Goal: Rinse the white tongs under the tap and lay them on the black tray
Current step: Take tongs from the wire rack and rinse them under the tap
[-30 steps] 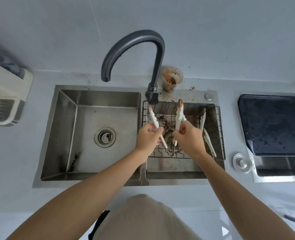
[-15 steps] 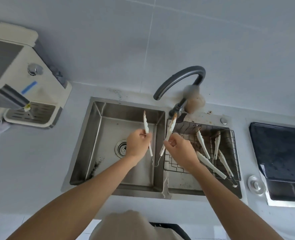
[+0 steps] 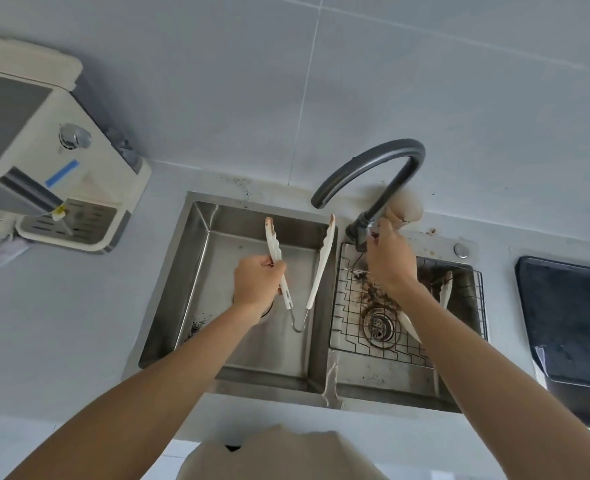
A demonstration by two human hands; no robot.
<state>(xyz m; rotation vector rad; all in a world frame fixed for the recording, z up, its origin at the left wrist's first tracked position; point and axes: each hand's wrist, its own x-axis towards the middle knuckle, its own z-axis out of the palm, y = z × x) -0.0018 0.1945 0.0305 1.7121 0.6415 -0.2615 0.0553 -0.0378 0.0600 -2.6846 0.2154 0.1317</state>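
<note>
The sink [image 3: 196, 271] is brushed, shiny steel. The tongs [image 3: 321, 265] look like matt white plastic on a wire spring; the tap [image 3: 366, 164] is matt dark grey.

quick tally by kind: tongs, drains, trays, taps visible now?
White tongs: 2, one held over the left basin, one on the wire rack
Drains: 2
Black tray: 1
Tap: 1
Total: 6

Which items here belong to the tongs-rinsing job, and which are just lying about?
Job:
white tongs, one arm gripped by the left hand
tap, right hand at its base
black tray
left basin

Lying about:
other tongs on the wire rack
dirty cup
water dispenser
</note>
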